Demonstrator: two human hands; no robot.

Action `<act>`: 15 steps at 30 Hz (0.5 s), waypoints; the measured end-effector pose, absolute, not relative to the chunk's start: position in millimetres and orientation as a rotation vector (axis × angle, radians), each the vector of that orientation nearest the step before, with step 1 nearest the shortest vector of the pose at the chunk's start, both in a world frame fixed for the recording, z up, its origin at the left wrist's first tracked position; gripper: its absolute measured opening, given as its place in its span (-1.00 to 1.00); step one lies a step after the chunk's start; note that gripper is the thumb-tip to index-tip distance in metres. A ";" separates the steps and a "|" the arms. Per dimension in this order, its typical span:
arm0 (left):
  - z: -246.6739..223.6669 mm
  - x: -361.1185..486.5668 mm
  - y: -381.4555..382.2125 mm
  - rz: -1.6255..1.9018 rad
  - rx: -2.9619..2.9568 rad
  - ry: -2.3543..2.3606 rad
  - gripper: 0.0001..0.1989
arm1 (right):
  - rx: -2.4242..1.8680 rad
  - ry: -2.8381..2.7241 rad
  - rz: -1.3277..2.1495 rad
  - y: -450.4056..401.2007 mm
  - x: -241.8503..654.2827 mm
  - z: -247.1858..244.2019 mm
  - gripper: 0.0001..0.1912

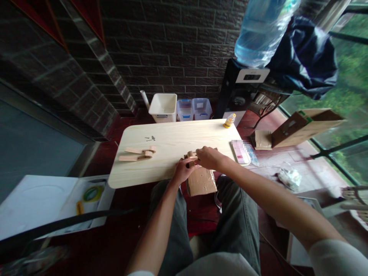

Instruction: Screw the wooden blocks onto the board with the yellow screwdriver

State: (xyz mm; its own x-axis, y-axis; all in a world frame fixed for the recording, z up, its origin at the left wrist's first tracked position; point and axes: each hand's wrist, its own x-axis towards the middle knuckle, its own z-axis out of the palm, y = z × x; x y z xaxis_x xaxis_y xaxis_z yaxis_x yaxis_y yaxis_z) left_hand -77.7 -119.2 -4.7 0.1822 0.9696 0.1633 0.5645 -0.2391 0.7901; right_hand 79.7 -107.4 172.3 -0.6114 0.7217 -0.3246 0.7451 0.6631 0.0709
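Note:
Near the front edge of the pale wooden table [178,136], my left hand [183,170] is closed round a small wooden piece [191,164] with a dark end. My right hand [207,157] is closed just beside it, its fingers on something too small to make out. Another light wooden piece [190,154] shows between the hands. Under them a flat piece of cardboard [201,181] juts over the table's front edge. Two wooden parts with long handles and rounded ends [148,154] lie on the left of the table. Several small dark metal bits [150,138] lie behind them.
A yellow-capped bottle [229,121] stands at the back right corner, and a pink-and-white item [240,151] lies at the right edge. Plastic bins [185,110] stand behind the table. A water dispenser [238,86] and an open cardboard box [301,128] are to the right. An open white case [99,199] lies left.

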 end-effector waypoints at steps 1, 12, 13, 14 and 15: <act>-4.6 -77.9 -119.2 0.897 1.887 1.439 -0.79 | 1.194 2.547 -0.120 -108.1 79.7 173.1 -0.72; -8.1 -76.6 -119.2 0.935 1.847 1.454 -0.83 | 1.174 2.570 -0.118 -114.4 85.7 185.8 -0.68; -7.7 -76.6 -119.2 0.938 1.846 1.445 -0.82 | 1.153 2.571 -0.101 -113.5 85.7 184.6 -0.68; -7.1 -76.7 -119.1 0.941 1.845 1.437 -0.81 | 1.123 2.573 -0.084 -112.3 85.7 183.1 -0.68; -6.5 -76.9 -119.1 0.943 1.845 1.431 -0.81 | 1.085 2.577 -0.064 -110.9 85.7 181.7 -0.69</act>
